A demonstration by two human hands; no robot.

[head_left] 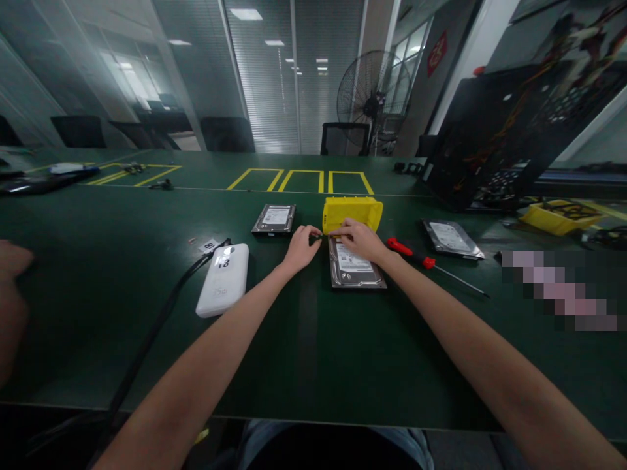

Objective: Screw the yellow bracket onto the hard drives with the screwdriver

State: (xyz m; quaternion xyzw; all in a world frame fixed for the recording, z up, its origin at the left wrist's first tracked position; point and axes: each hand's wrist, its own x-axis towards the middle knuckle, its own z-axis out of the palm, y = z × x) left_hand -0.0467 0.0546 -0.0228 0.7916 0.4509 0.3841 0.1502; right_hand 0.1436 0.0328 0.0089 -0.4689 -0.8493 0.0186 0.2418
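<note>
In the head view a hard drive (356, 262) lies label up on the green table before me. My right hand (365, 241) rests over its far end, fingers stretched towards the left corner. Just left of that drive is my left hand (301, 249), thumb and fingertips pinched together near a tiny dark item I cannot make out. Right behind the drive, a yellow plastic bin (353, 212) appears tipped on its side. Another hard drive (274, 219) lies beyond my left hand. A red-handled screwdriver (424, 261) is to the right of my right hand.
A white power bank (224, 281) with a black cable (161, 326) lies left. Farther right are a third hard drive (451, 238), a black computer case (482, 143) and a yellow bin (561, 217). Another person's hand (14, 259) shows at the left edge.
</note>
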